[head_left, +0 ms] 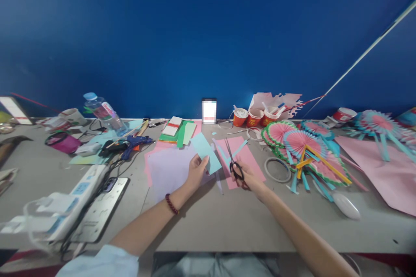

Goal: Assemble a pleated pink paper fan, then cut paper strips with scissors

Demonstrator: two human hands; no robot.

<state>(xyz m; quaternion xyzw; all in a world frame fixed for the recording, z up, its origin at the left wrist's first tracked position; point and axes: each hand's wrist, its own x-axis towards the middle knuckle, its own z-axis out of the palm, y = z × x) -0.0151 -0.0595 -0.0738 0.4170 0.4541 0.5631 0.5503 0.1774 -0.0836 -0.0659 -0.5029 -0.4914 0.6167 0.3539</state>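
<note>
My left hand (197,170) pinches the lower edge of a light blue sheet of paper (206,151), which is raised over the table and tilted. In my right hand (245,175) is a pair of scissors (232,156), fingers in the black handles and the blades pointing up and away. The scissors are to the right of the blue sheet, apart from it. Beneath them lies a pink sheet (245,156) with thin blue strips on it. A lilac sheet (172,169) lies flat under my left hand.
Pleated paper fans (303,143) and a grey tape ring (277,169) lie to the right, near a white computer mouse (346,206). Red paper cups (255,117) stand behind. On the left are a power strip (78,199), a phone (100,210), a glue gun (134,145) and a bottle (105,112).
</note>
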